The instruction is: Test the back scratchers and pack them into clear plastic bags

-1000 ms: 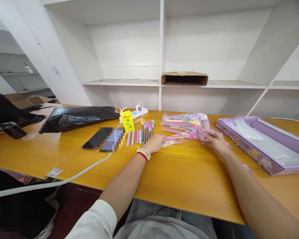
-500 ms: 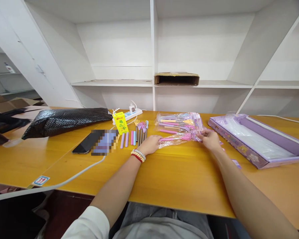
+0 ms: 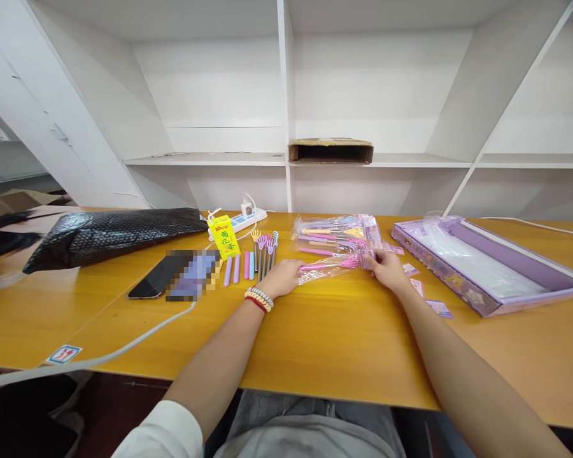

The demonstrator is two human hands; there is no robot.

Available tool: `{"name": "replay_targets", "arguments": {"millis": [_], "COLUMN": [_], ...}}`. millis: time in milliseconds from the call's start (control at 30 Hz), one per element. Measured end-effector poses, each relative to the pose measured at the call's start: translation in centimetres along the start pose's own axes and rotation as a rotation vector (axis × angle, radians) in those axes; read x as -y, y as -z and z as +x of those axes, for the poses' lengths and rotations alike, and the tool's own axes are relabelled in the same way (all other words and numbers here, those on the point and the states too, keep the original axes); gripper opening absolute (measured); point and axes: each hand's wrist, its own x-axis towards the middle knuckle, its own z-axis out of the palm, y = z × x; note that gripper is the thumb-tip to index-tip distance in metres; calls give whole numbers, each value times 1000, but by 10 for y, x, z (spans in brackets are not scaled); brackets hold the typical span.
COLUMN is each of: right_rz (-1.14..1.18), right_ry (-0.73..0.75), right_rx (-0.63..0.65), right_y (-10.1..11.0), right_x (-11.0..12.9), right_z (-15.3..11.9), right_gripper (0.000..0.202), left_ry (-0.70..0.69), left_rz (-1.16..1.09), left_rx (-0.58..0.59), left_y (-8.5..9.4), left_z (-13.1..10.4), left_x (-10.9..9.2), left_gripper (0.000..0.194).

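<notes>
My left hand [image 3: 284,278], with beaded bands and a red band at the wrist, is closed on the left end of a clear bag [image 3: 323,271]. Inside lies a pink back scratcher [image 3: 347,262], its hand-shaped head toward the right. My right hand [image 3: 388,270] pinches the bag's right end by its purple card. Just behind, more bagged back scratchers [image 3: 332,232] lie in a pile. Left of my left hand, several unbagged back scratchers [image 3: 266,249] with yellow and purple heads lie side by side, beside pink, blue and purple handle pieces [image 3: 236,269].
A purple open box [image 3: 477,294] with clear plastic inside sits at right, small cards [image 3: 439,309] near it. Leftward are a yellow tea box [image 3: 223,237], phones [image 3: 153,280], a white cable [image 3: 138,343], a power strip [image 3: 248,219] and a black bubble-wrap package [image 3: 109,235].
The camera view has turned slightly right, so things appear farther left. Both hands keep hold of the bagged back scratcher. More small cards show beside my right arm.
</notes>
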Motion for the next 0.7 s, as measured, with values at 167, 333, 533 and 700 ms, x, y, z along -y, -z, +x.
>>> {"name": "replay_targets", "arguments": {"millis": [167, 333, 533, 700], "right_rz": [-201, -343, -388, -242], "right_ry": [-67, -40, -29, -17], "right_rx": [-6, -134, -113, -153], "right_y": [2, 0, 0, 6], "right_x": [-3, 0, 7, 18], "right_z": [4, 9, 6, -3], "right_gripper": [33, 28, 26, 29], "left_ry": [-26, -21, 10, 80], "left_rz": [-20, -27, -68, -233], "left_rx": [-3, -11, -9, -9], "left_y": [-1, 0, 4, 16], "left_z": [1, 1, -2, 4], "left_x": [0, -7, -11, -5], "left_gripper": [30, 29, 29, 28]}}
